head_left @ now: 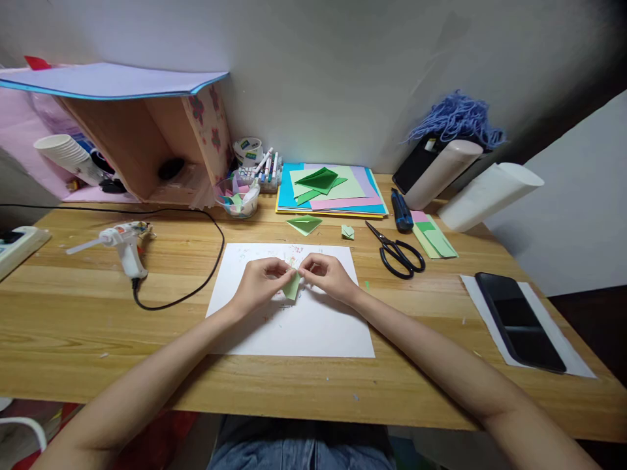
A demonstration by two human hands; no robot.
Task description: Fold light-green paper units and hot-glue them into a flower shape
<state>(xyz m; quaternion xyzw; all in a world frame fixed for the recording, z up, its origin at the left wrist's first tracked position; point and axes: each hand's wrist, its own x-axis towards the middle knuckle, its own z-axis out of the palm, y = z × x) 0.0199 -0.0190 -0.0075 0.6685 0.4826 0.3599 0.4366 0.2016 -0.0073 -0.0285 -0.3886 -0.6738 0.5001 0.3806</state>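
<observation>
Between my two hands is a small piece of light green paper (pixel 292 287), held over a white sheet (pixel 313 333) that lies on the wooden table. My left hand (pixel 262 277) pinches the paper's upper left edge with thumb and finger. On the other side, my right hand (pixel 329 277) pinches at its upper right corner. The lower part of the paper hangs free below the fingertips. Beyond the sheet lie a folded green paper (pixel 304 225) and a small folded light green piece (pixel 347 232).
Black-handled scissors (pixel 399 254) and a utility knife (pixel 402 212) lie at right, near a phone (pixel 519 320). A glue gun (pixel 128 248) with its cord stands left. Coloured paper (pixel 337 203), a tub of scraps (pixel 238 198) and a cardboard box (pixel 210 137) are behind.
</observation>
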